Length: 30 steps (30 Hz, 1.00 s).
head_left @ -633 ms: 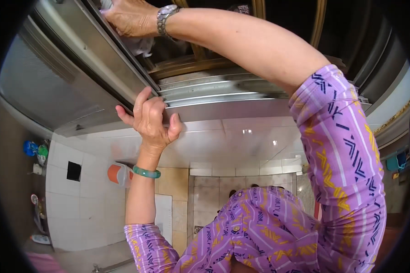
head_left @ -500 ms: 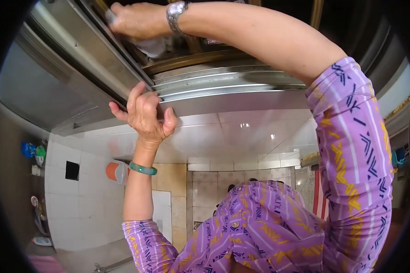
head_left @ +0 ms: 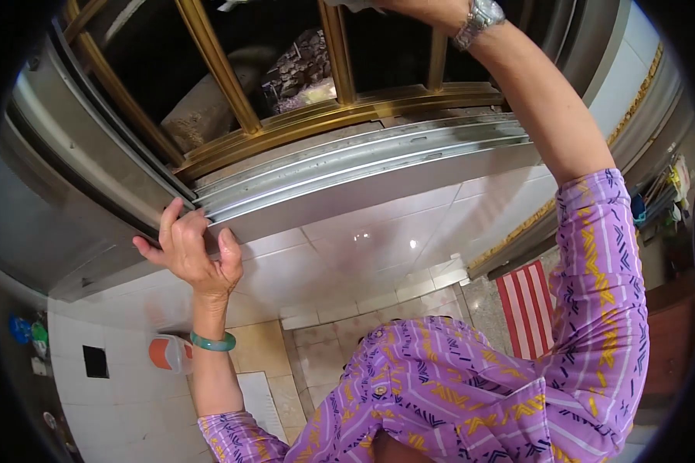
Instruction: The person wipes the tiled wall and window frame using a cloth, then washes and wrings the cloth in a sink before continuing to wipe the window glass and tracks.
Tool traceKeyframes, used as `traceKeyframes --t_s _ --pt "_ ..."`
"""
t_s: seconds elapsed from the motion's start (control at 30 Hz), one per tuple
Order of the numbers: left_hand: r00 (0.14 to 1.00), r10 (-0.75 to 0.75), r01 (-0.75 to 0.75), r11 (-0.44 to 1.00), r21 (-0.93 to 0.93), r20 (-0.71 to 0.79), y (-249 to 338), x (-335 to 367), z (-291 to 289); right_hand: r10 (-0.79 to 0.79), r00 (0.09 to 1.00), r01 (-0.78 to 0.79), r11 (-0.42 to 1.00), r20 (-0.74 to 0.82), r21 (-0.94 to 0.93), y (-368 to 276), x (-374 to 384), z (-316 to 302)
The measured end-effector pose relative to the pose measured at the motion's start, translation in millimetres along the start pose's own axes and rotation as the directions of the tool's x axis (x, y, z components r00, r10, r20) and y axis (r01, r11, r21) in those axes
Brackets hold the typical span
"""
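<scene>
My left hand rests on the inner edge of the metal window track, by the foot of the sliding window's frame. Its fingers are apart and bent over the edge. A green bangle circles that wrist. At the upper border, my right hand reaches to the gold-coloured window bars, largely cut off by the picture's edge. A bit of pale cloth shows at its fingers, which are mostly out of sight. That wrist wears a silver watch.
Behind the bars lies a dark outside with a rubble heap. Below the sill runs a white tiled wall. An orange and white container stands lower left. A red-and-white striped mat lies on the floor at right.
My right hand has swept from the left side of the bars to the right, up to the picture's top edge. The view has shifted; my left hand stays on the track's edge.
</scene>
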<state>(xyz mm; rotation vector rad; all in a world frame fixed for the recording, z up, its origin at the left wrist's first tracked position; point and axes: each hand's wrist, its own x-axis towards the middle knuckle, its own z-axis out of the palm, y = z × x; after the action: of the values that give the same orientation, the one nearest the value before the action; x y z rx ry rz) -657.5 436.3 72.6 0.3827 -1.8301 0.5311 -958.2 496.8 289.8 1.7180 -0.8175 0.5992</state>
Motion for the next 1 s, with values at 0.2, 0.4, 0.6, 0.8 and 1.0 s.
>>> traceKeyframes --t_s 0.2,0.4,0.6,0.8,1.0 --pt "1.000 -0.018 0.018 1.000 -0.019 -0.011 -5.4 -4.1 -2.6 0.019 0.950 -0.078 0.981 0.310 0.179 -50.6 -100.8 5.5" --pt "0.998 -0.061 0.062 0.998 -0.016 0.012 -5.0 -6.5 -6.0 0.329 0.659 -0.526 0.845 0.676 0.102 -51.2 -124.3 -10.5" --pt "0.996 -0.020 0.021 1.000 0.011 -0.092 -4.4 -5.7 2.5 0.413 0.585 -0.685 0.712 0.698 0.154 -46.7 -115.0 37.3" --pt "0.998 -0.015 0.018 0.999 0.047 -0.067 -9.6 -10.3 5.1 0.179 0.557 -0.477 0.869 0.811 0.136 -47.1 -124.4 20.8" --pt "0.995 -0.041 0.045 0.998 0.049 -0.088 -6.2 -7.4 1.9 0.071 0.444 -0.490 0.854 0.893 0.176 -50.1 -103.9 -25.4"
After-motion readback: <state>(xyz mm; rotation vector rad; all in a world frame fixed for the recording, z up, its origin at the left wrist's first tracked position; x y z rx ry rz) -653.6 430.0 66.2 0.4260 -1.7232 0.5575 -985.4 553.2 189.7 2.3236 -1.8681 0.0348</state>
